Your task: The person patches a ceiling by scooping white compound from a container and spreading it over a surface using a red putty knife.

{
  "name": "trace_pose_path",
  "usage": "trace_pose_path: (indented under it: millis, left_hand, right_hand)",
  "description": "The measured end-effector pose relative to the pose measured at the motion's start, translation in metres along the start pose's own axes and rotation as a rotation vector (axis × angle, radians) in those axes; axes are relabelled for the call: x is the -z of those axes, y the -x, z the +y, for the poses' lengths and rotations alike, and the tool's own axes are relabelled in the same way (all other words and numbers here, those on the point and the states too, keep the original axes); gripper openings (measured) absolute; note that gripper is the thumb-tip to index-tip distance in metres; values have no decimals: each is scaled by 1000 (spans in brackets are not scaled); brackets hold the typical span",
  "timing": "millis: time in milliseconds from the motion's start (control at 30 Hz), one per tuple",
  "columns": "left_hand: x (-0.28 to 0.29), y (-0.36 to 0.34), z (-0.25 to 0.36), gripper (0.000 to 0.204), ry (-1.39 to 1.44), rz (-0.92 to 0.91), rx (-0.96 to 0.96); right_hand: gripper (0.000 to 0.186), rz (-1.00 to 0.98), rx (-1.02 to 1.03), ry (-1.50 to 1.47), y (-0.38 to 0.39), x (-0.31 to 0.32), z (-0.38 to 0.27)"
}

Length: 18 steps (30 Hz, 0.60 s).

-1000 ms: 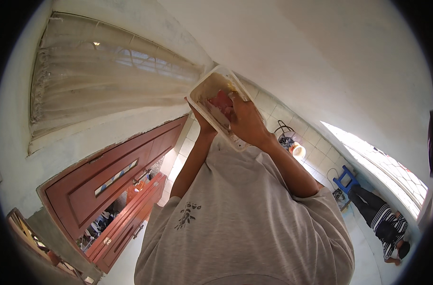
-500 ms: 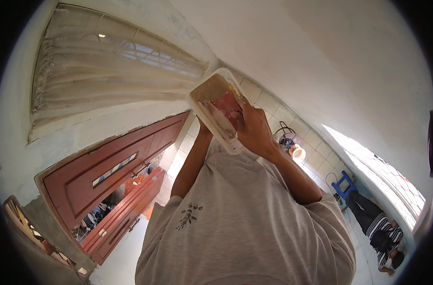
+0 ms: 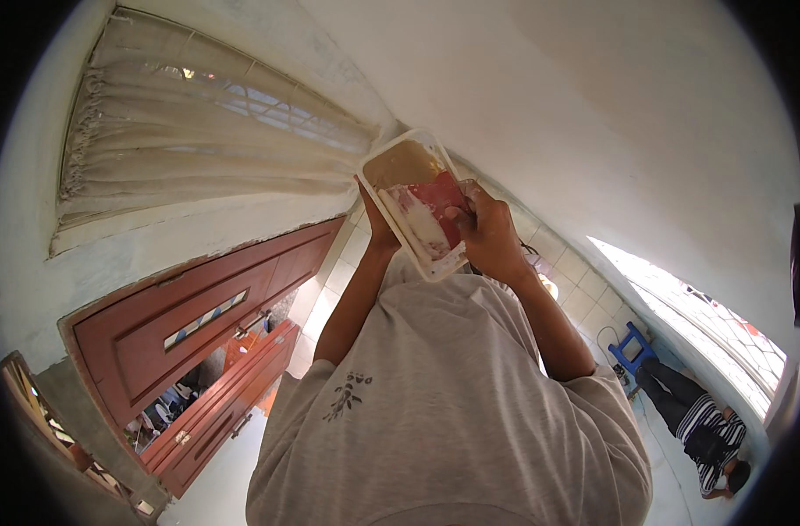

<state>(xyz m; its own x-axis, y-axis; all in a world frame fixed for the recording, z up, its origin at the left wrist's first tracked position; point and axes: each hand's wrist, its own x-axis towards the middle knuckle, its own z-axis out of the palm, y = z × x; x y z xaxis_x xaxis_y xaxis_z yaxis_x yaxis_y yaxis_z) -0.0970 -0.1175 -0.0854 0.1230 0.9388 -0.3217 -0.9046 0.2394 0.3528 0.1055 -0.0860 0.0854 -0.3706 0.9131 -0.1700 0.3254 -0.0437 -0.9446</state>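
Observation:
A rectangular translucent plastic tub (image 3: 403, 165) is held up in front of my chest, tilted so its inside shows. My left hand (image 3: 378, 226) supports it along its left side and underneath, with most of the fingers hidden behind it. Inside the tub is a flat red scraper (image 3: 446, 195), its left part coated with whitish paste. My right hand (image 3: 494, 235) grips the scraper at the tub's right edge, thumb lying over its face. Pale smears and a few yellow spots mark the tub's inner walls.
Pale walls (image 3: 558, 114) meet in a corner beyond the tub. At left are a curtained window (image 3: 216, 131) and a reddish-brown door (image 3: 181, 324). A blue stool (image 3: 632, 346) and a person in a striped top (image 3: 707, 430) are at right. My right arm partly covers a bucket (image 3: 551, 287).
The tub has shifted slightly right, and my right hand with the scraper has moved right too. More of the paste-coated scraper shows. The bucket on the floor is now mostly hidden.

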Motion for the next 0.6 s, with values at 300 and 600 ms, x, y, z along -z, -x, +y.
trace_pose_path:
  millis: [300,600]
  left_hand:
    - [-41,-10,6,89,-117,-72,-39]
    - [-66,-17,22,70,-33,-72,-248]
  right_hand:
    - [28,90,-116,-515,-13,37,8]
    - [32,-23,-3,-1304,-25,27,6]
